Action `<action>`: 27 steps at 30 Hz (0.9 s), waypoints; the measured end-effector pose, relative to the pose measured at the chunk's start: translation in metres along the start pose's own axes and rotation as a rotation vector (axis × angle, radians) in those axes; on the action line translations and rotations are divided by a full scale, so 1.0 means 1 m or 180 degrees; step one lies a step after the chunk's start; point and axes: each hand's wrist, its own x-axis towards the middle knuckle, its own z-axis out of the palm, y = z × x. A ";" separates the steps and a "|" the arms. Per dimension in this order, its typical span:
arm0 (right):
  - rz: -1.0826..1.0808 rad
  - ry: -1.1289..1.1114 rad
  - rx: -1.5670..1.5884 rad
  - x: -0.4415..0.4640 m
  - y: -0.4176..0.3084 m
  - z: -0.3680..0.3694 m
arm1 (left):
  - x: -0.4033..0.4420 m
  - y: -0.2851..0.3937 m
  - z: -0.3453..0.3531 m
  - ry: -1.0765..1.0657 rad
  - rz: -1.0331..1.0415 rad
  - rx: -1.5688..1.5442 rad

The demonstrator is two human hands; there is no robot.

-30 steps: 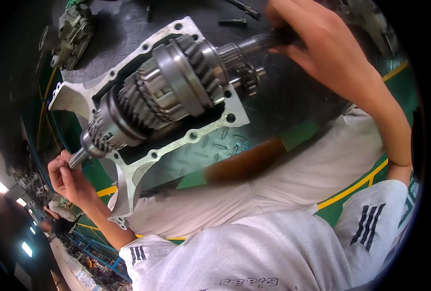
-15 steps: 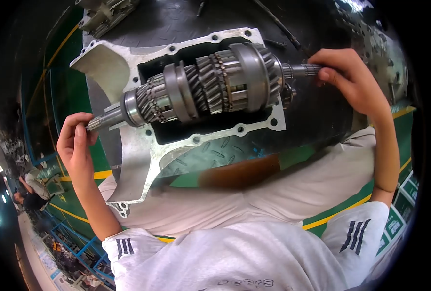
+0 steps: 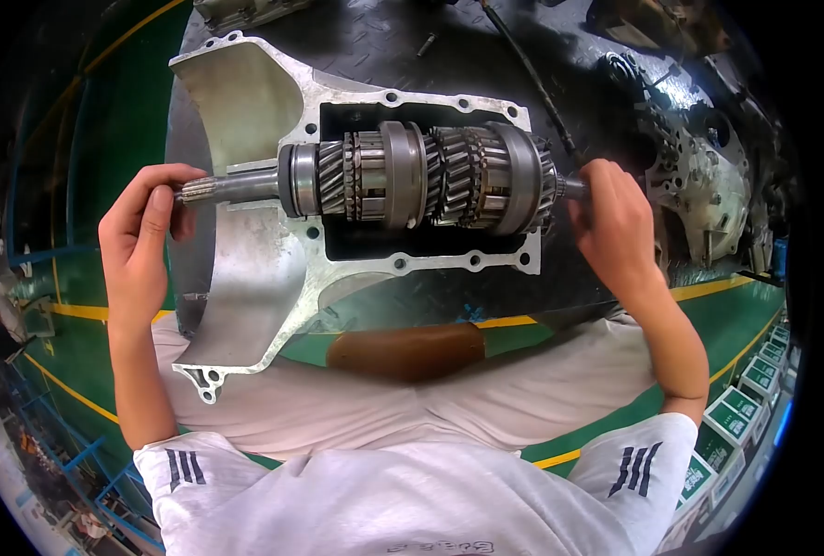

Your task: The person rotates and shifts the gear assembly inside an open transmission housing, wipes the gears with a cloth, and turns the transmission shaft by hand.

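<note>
Green floor [image 3: 74, 357] with yellow lines fills the left of the frame and shows again below centre and at the right. Over it, a dark tread-plate table [image 3: 366, 60] spans the top and middle. Along the bottom, the person wears a pale shirt [image 3: 403, 500] with three dark stripes on each sleeve, and light trousers [image 3: 273, 408].

At centre, a silver metal housing [image 3: 254, 296] lies open side up, its flared end to the left and its boxy, dark cavity to the right. Across that cavity, nearly level, runs a gear shaft [image 3: 435, 171] carrying toothed gears and smooth rings; whether it touches the housing, I cannot tell. A rough casting [image 3: 718, 199] sits at the upper right.

The left hand [image 3: 143, 232] pinches the shaft's splined left end between thumb and fingers. The right hand [image 3: 618, 227] is closed around the right end, its fingertips partly hidden.

Behind the housing, a thin dark rod [image 3: 532, 83] slants down from the top toward the right hand. A small pin [image 3: 426, 44] lies at the top centre.
</note>
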 end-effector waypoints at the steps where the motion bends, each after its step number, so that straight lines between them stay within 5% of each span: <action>1: -0.0018 0.0204 -0.0153 0.001 0.001 0.007 | 0.000 0.000 0.000 0.0017 0.0010 -0.0021; 23: 0.0169 -0.0624 0.0060 0.024 0.013 -0.007 | 0.003 0.000 -0.002 -0.0093 -0.0093 0.0003; 27: 0.0311 -0.1319 0.0600 0.039 0.014 -0.024 | 0.003 0.001 -0.003 -0.0118 -0.0111 -0.0058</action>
